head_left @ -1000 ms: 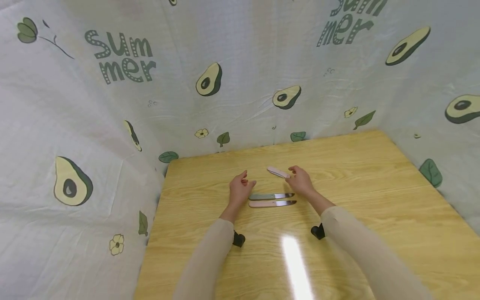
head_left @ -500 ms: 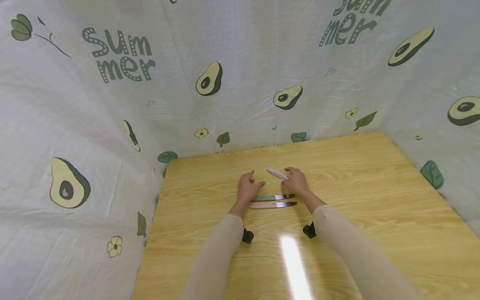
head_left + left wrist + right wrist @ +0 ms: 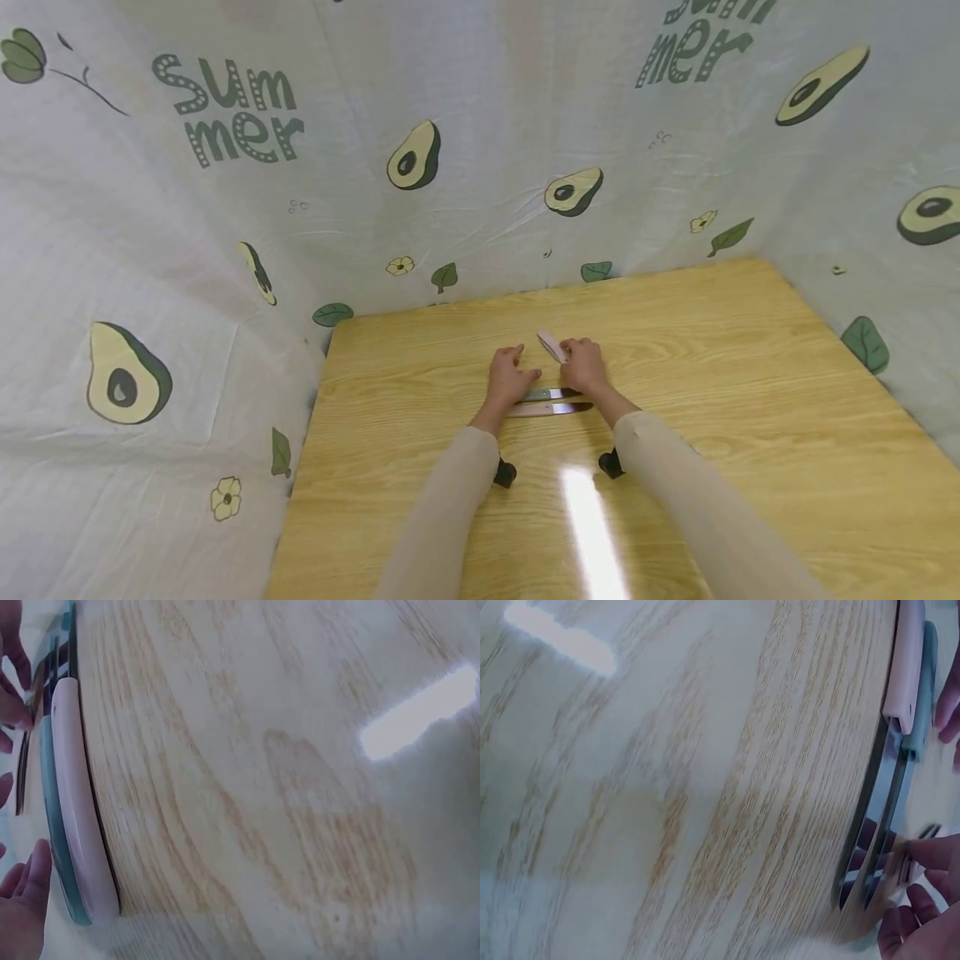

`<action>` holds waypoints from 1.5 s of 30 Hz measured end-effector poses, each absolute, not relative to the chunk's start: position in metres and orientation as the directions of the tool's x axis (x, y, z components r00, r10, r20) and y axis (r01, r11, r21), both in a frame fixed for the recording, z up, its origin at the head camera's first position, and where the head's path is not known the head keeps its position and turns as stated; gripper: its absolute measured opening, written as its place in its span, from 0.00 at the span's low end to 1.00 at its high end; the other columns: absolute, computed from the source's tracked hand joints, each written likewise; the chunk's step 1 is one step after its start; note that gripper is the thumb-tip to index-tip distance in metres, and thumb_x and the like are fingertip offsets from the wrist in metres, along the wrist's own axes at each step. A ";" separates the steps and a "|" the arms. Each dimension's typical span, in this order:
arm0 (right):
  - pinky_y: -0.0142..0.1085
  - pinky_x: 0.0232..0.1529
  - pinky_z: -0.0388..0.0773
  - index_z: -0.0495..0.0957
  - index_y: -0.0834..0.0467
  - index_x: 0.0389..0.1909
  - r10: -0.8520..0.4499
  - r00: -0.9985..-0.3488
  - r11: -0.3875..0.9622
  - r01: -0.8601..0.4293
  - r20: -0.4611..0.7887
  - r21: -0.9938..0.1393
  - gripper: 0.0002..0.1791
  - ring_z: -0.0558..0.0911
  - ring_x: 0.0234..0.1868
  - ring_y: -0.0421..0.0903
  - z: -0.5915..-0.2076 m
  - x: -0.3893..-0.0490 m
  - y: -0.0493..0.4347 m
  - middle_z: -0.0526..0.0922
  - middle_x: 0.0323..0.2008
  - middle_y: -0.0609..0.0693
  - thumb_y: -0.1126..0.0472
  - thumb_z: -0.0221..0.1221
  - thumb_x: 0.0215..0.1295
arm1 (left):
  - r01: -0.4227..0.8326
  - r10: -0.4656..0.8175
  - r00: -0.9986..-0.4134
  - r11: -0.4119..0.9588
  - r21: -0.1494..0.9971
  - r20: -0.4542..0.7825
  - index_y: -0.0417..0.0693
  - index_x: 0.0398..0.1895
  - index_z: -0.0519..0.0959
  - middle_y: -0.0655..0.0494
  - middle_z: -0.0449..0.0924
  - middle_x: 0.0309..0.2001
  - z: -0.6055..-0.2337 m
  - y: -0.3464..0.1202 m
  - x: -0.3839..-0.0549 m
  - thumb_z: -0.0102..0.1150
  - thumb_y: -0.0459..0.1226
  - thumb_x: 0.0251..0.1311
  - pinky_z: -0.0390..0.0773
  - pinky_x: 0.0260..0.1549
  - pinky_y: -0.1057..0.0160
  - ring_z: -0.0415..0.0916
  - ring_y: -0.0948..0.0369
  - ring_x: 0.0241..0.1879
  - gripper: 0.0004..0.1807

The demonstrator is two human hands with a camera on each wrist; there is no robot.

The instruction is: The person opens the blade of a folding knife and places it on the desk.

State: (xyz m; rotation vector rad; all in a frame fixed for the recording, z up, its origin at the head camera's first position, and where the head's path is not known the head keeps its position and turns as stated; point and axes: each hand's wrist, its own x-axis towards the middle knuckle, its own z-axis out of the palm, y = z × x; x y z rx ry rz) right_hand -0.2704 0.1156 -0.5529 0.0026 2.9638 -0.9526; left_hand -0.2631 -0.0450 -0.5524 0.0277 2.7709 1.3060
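My right hand [image 3: 583, 367] pinches the near end of a slim pale-pink folding knife [image 3: 549, 343], folded, which lies slanted with its far end pointing up and left. In the right wrist view, thumb and fingertip close on the end of this folded knife [image 3: 928, 831]. My left hand [image 3: 508, 379] hovers with parted fingers over the handle of a green knife [image 3: 537, 395], partly covering it. Just nearer lies a pink-handled knife [image 3: 534, 410], parallel to the green one. Both of these have their blades out, pointing right toward my right wrist.
A wood-grain table [image 3: 390, 433] carries everything. A white curtain [image 3: 487, 100] printed with avocados and leaves hangs behind its far edge and at both sides. Black wrist cameras [image 3: 611, 463] sit under the sleeves. A bright light reflection [image 3: 592, 525] lies across the near tabletop.
My left hand has moved right, over the green handle. My right hand has moved left, pinched the folded knife's end and swung it to a steeper slant. The other two knives lie still.
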 end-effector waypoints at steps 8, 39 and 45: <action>0.53 0.56 0.73 0.80 0.64 0.50 -0.135 -0.990 0.817 -0.131 0.035 -0.562 0.24 0.76 0.50 0.64 -0.552 -0.267 0.116 0.80 0.46 0.66 0.77 0.49 0.50 | 0.023 0.055 -0.998 0.661 0.750 -0.017 0.39 0.65 0.71 0.41 0.66 0.64 -0.551 -0.046 -0.257 0.66 0.32 0.53 0.75 0.58 0.56 0.73 0.50 0.58 0.32; 0.38 0.40 0.75 0.82 0.59 0.40 -0.299 -0.954 0.602 -0.161 -0.033 -0.782 0.05 0.77 0.36 0.47 -0.546 -0.264 0.126 0.83 0.37 0.55 0.64 0.59 0.65 | 0.133 0.062 -0.990 0.687 0.715 0.124 0.43 0.37 0.86 0.51 0.79 0.34 -0.557 -0.061 -0.254 0.66 0.31 0.56 0.75 0.34 0.69 0.74 0.61 0.34 0.06; 0.34 0.44 0.78 0.81 0.61 0.45 -0.275 -0.956 0.465 -0.038 -0.104 -0.884 0.13 0.82 0.42 0.47 -0.548 -0.266 0.125 0.85 0.41 0.57 0.56 0.59 0.68 | 0.222 0.070 -0.970 0.643 0.733 0.231 0.41 0.35 0.86 0.48 0.80 0.34 -0.556 -0.066 -0.254 0.67 0.29 0.53 0.78 0.35 0.69 0.77 0.58 0.35 0.06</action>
